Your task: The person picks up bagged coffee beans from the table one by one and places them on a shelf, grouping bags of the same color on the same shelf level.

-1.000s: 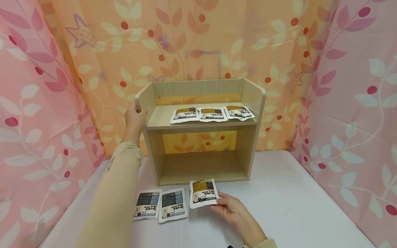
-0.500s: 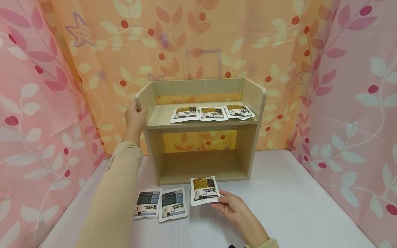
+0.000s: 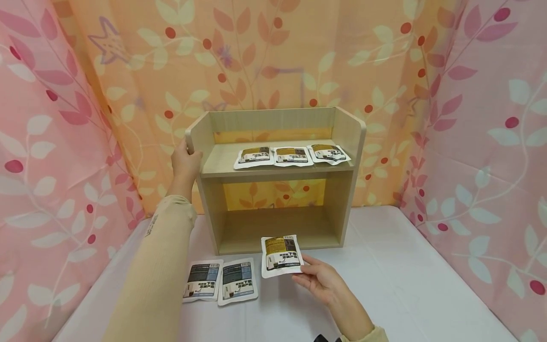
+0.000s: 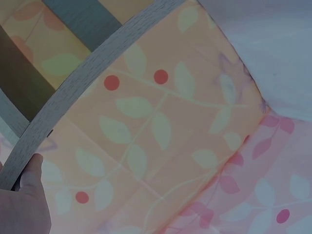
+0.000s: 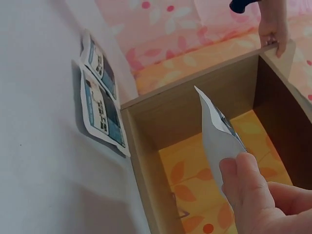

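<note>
My left hand (image 3: 185,166) grips the upper left side panel of a small two-tier wooden shelf (image 3: 278,174); in the left wrist view its fingers (image 4: 32,178) reach round the panel's edge. A flat white packet (image 3: 280,256) with a gold and brown label is pinched at its lower right corner by my right hand (image 3: 325,285). It is held above the table, in front of the lower compartment. The right wrist view shows this packet (image 5: 214,134) nearly edge-on, its plain back towards the camera.
Three gold-labelled packets (image 3: 293,156) lie side by side on the upper tier, towards the right. On the white table (image 3: 384,275), left of the held packet, lie two blue-labelled packets (image 3: 238,281). Patterned cloth (image 3: 273,57) surrounds the table at the back and sides.
My right hand has raised the gold-labelled packet a little, closer to the shelf's lower front edge. My left hand keeps its grip on the side panel.
</note>
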`<state>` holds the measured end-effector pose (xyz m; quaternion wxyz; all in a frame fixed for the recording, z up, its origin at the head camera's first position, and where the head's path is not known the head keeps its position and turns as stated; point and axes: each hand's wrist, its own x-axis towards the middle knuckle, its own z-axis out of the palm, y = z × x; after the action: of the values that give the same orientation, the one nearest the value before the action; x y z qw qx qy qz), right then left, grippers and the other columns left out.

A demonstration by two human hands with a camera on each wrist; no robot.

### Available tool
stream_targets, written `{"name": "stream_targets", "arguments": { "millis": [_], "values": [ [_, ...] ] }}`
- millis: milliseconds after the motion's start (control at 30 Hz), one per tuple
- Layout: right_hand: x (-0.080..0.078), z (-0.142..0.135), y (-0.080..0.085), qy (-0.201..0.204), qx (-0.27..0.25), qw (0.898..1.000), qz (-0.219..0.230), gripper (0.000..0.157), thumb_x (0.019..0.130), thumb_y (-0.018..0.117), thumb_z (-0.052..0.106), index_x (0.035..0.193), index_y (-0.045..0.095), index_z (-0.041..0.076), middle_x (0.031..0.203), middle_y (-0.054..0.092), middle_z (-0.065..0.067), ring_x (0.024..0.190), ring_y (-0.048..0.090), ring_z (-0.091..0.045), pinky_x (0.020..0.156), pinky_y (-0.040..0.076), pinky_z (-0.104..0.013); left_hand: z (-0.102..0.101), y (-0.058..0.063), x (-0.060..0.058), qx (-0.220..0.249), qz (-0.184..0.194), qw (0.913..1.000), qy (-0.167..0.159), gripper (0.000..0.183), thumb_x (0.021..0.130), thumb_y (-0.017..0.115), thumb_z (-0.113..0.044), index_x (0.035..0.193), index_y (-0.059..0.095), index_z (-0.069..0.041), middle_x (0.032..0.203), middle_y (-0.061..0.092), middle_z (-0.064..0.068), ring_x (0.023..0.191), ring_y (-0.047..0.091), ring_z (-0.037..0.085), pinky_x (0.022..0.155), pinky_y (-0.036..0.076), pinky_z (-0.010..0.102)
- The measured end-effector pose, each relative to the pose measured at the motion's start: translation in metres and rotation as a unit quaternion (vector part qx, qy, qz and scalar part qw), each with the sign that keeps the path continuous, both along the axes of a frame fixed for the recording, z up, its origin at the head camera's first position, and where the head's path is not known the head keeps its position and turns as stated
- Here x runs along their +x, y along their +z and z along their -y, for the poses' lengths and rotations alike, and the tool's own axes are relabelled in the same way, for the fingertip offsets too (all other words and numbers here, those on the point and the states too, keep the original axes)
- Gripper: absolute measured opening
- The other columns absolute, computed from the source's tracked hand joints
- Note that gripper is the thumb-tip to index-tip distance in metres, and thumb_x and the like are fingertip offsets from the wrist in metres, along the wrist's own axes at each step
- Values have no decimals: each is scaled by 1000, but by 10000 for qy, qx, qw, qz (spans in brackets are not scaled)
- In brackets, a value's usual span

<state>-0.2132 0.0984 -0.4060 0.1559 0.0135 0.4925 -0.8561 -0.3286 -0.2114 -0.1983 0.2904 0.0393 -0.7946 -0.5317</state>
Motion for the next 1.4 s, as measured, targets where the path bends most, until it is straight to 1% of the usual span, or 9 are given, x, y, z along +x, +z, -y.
{"name": "stream_targets", "arguments": {
  "millis": [233,367,400,500,600,633,733,1000,1400],
  "values": [
    [3,-1,9,-83,28,9999,-62,53,97,38,-10,146,18,-17,111,63,-22,90,67,-23,84,53,-36,1,0,0,-43,11,10000,12,41,90,48,0,130,52,-1,129,58,21,116,53,28,97,42,39],
    [3,0,14,-167,36,9998,-54,52,96,39,-10,145,21,-16,114,62,-24,92,67,-25,85,52,-38,1,-2,-1,-66,-73,9999,20,39,89,49,0,128,53,0,128,58,22,115,54,29,97,43,40],
    [4,0,15,-179,34,9998,-64,52,96,39,-10,145,22,-16,114,62,-24,92,67,-25,86,52,-38,1,-3,-1,-19,-141,9999,35,38,88,49,0,125,55,-1,126,59,22,112,55,28,94,45,37],
    [5,-1,19,-164,25,9998,-118,53,96,38,-10,146,21,-16,115,61,-23,92,67,-25,86,52,-38,1,-4,-2,-8,-172,9998,39,37,87,50,0,124,55,-2,125,59,22,112,56,28,93,45,37],
    [6,-2,23,-105,7,9998,-191,52,97,38,-10,145,19,-16,114,61,-22,92,67,-25,86,52,-37,1,-3,-1,11,-120,9999,49,38,87,50,0,125,55,-2,126,59,21,113,56,29,95,45,38],
    [6,-2,24,-101,2,9998,-197,52,97,38,-10,145,19,-16,114,62,-22,92,67,-24,86,52,-37,1,-3,-1,-47,-46,10000,38,40,88,49,1,128,53,-1,128,58,22,116,54,30,97,43,41],
    [6,-1,27,-101,12,9997,-215,52,97,38,-10,145,21,-16,114,61,-22,93,67,-24,85,52,-37,1,-2,0,-56,12,10000,42,43,89,49,1,131,52,-1,129,57,20,116,54,29,97,43,42],
    [8,1,32,-140,32,9996,-248,51,96,40,-10,145,24,-16,118,60,-24,94,66,-26,85,52,-38,1,-1,-1,-99,55,9999,47,44,89,48,1,133,51,-1,130,56,21,116,53,29,98,42,41],
    [11,-1,46,-49,-36,9994,-344,52,97,39,-9,146,22,-15,117,60,-21,93,67,-24,84,52,-35,0,-1,2,-12,75,10000,6,47,90,49,0,136,50,-3,133,55,21,120,52,30,100,41,42]
  ]
}}
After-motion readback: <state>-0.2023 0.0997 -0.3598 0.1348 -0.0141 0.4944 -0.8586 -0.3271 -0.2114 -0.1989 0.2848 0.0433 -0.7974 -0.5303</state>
